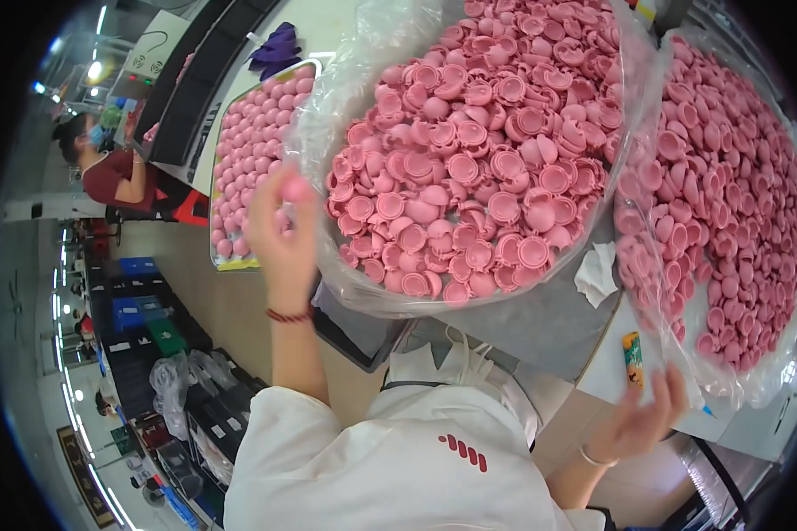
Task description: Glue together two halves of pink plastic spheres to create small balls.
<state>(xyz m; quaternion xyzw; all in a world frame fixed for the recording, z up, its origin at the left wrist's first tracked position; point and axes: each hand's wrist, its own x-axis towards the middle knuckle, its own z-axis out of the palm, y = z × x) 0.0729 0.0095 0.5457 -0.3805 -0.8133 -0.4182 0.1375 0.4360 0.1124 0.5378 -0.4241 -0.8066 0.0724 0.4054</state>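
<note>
My left hand (277,221) is closed on a smooth pink ball (296,189), pinched between the fingertips beside a tray (213,208) of rows of similar pink balls. Right of that hand lies a large clear plastic bag (335,274), its mouth spread wide around a heap of loose pink half-shells (478,168). My right hand (639,414) is at the lower right with its fingers apart, slightly blurred, and nothing shows in it. Just beyond its fingertips lies a small orange and green tube-shaped item (633,358).
A second clear bag of pink half-shells (735,195) stands at the right. Between the bags lies a crumpled white tissue (597,274). A dark purple cloth (276,50) is beyond the tray. Dark and blue crates (137,311) line the left floor, and a masked person (115,168) works at far left.
</note>
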